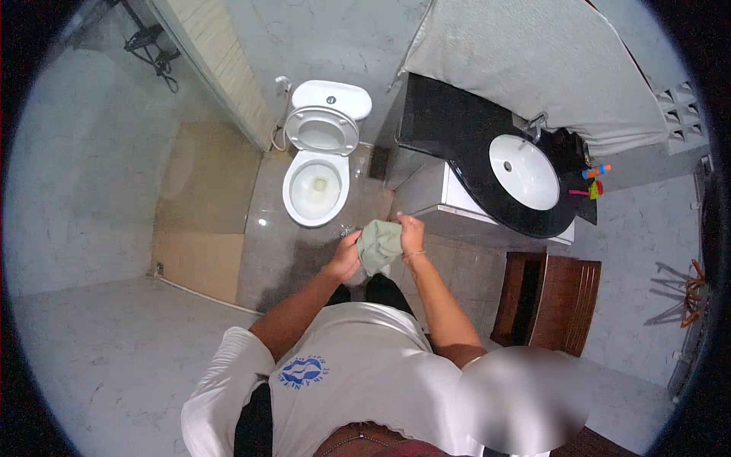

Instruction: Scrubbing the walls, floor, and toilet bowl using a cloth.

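Note:
A pale green cloth (379,245) is held bunched between my two hands, over the floor in front of the toilet. My left hand (346,258) grips its left edge. At the right edge, my right hand (412,235) has hold of it, with a thin band around the wrist. Just beyond the cloth stands a white toilet (315,220) with its lid raised and yellowish water in the bowl. To the right, a white oval washbasin (528,185) is set in a black countertop (457,123), with a metal tap (538,125) behind it.
A glass-screened shower area (200,217) lies at the left. A bidet hose (281,123) hangs beside the toilet. Small colourful items (596,171) lie near the basin. A large pale cloth (514,51) hangs above the counter. Brown wooden furniture (562,303) stands at the right.

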